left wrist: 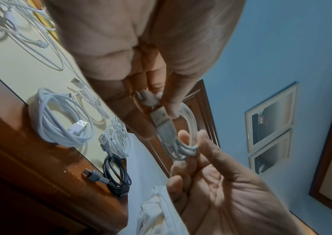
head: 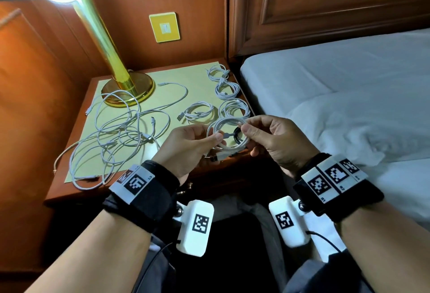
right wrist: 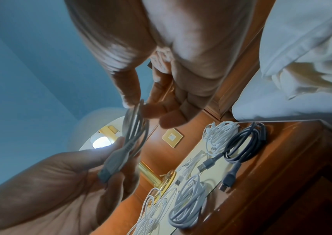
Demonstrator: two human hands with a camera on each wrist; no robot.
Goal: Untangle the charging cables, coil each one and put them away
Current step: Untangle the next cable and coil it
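Over the near edge of the wooden nightstand beside the bed, the left hand and right hand each pinched one coiled white cable, with tangled cables at left.

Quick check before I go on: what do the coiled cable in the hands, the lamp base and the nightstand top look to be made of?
Coiled cable: smooth white rubbery plastic sheath, matte; it bends into soft loops, with a metal USB plug.
Lamp base: polished gold-coloured metal, probably brass or plated; it mirrors the light.
Nightstand top: reddish varnished wood, glossy edge; the pale yellow mat on it looks like paper or thin plastic.
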